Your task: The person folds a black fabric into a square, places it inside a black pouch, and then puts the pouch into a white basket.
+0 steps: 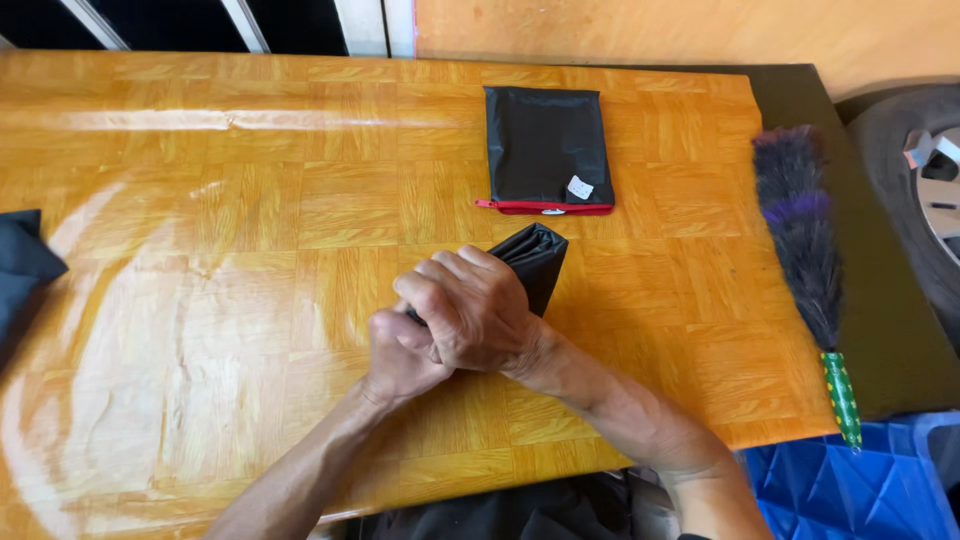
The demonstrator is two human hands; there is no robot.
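Observation:
Both my hands are clasped together over a folded black plastic bag (pixel 535 258) near the middle of the orange wood-pattern table (pixel 250 220). My right hand (pixel 470 308) lies on top, fingers curled around the bag. Beneath it and a little to the left, my left hand (pixel 398 358) grips the bag's near end. The bag's far end sticks out past my right knuckles. Most of the bag is hidden inside my hands.
A flat black pouch (pixel 545 145) with a red zip edge lies farther back on the table. A purple-black feather duster (pixel 805 250) with a green handle lies along the right edge. Dark cloth (pixel 22 265) sits at the left edge. A blue crate (pixel 850 490) and a tyre (pixel 915 190) stand to the right.

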